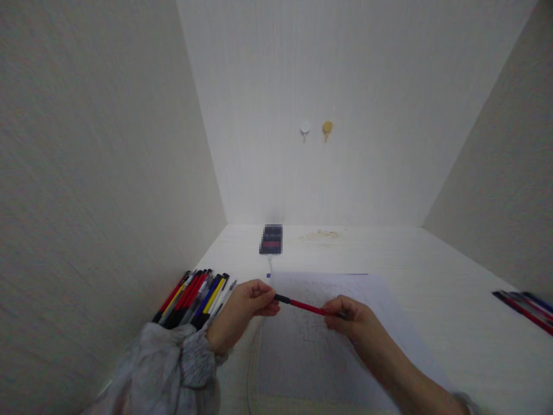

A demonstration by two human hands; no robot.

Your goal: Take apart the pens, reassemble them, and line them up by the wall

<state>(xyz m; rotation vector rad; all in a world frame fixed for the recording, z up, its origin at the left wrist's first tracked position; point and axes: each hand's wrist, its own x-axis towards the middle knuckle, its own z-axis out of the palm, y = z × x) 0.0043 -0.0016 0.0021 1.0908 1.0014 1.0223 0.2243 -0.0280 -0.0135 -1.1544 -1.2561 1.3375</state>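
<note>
A red pen (306,306) with a black section at its left part is stretched between my two hands, above a sheet of paper with faint writing (298,369). My left hand (253,302) pinches the black end between thumb and fingers. At the red end, my right hand (349,316) has its fingers closed round the pen, hiding its tip. Just left of my left hand lies a row of several pens (192,300) in red, yellow, blue, white and black, partly covered by my sleeve.
A phone-like dark device (271,239), blurred out, lies near the back wall with a pale cable (270,265) running from it. More pens (525,308) lie at the right edge. Two hooks, white (305,128) and yellow (327,127), are on the back wall. Walls enclose both sides.
</note>
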